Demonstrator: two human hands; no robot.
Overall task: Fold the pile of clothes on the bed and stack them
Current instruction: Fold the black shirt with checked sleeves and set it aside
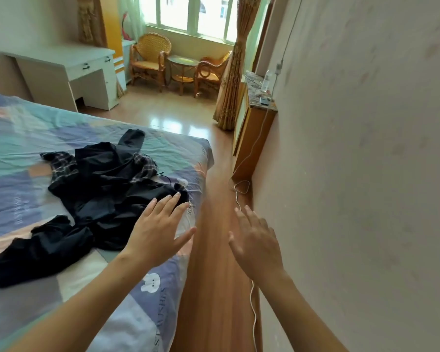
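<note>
Bare forearms reached out from bottom edge, both palms down. Left hand point(154, 231) spread flat, fingers straight, held nothing; fingertips over near edge of clothes pile point(97, 189), contact not clear. Right hand point(258, 243) off the bed point(18, 138), over wooden floor strip point(208, 250) between bed and wall, fingers loosely extended, gripped nothing. Pile lay unfolded on the patchwork bedsheet, toward the bed's right edge: mostly black garments, one plaid piece point(61, 165) poking out on far side, one black sleeve or leg point(23, 260) trailing toward bed's near left. Thin black cord point(167, 177) ran out of the pile's far right side. White cable point(253, 316) snaked along floor right of bed, by the wall. Beyond bed's right corner: wooden cabinet point(252, 138) against the wall, water bottle point(266, 81) and dark phone point(264, 101) on top. Beyond bed's far side: white desk point(69, 72). Farther back: two wicker chairs point(150, 57) with round table point(183, 63) between, under the window point(188, 13); patterned curtain point(233, 72) hung right of them.
</note>
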